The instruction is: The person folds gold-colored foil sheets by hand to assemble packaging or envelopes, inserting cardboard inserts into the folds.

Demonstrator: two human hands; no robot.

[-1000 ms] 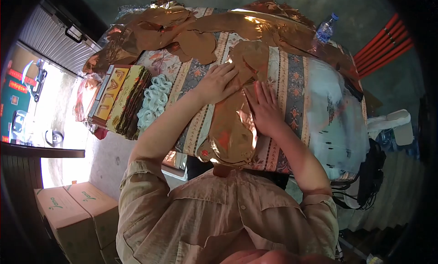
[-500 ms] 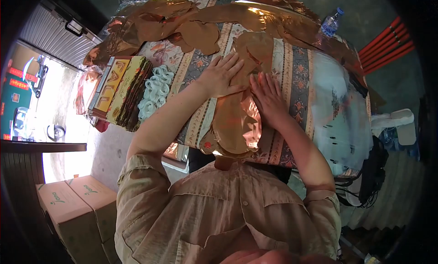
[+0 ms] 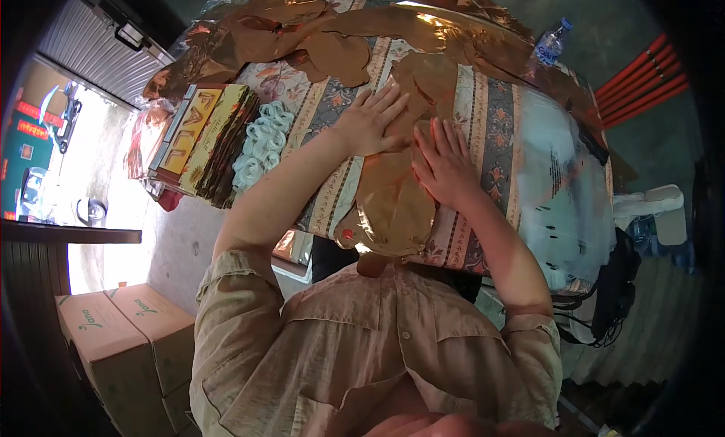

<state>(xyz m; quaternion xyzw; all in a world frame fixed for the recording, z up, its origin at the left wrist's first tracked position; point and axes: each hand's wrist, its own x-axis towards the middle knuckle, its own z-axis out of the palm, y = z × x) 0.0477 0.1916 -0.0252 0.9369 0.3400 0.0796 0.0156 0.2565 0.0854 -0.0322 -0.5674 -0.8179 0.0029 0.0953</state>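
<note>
A long copper-coloured foil sheet (image 3: 393, 203) with a wavy cut outline lies down the middle of the table, its near end at the table edge by my shirt. My left hand (image 3: 370, 121) rests palm down on its upper left side, fingers spread. Across from it, my right hand (image 3: 447, 167) lies flat along the right side, fingers stretched forward and slightly apart. Neither hand grips anything. Some of the foil is covered by my hands. A small red spot (image 3: 347, 234) shows at its near left corner.
More crumpled copper foil (image 3: 332, 60) spreads along the far side of the patterned tablecloth (image 3: 495, 146). White fabric roses (image 3: 264, 139) and a stack of "FALL" packs (image 3: 204, 135) sit at left. Clear plastic (image 3: 555, 195) covers the right side; a water bottle (image 3: 551, 44) stands beyond.
The near part of the foil lies smoother, with fewer bright creases beside my right wrist. Both hands stay in nearly the same place; the view has shifted slightly.
</note>
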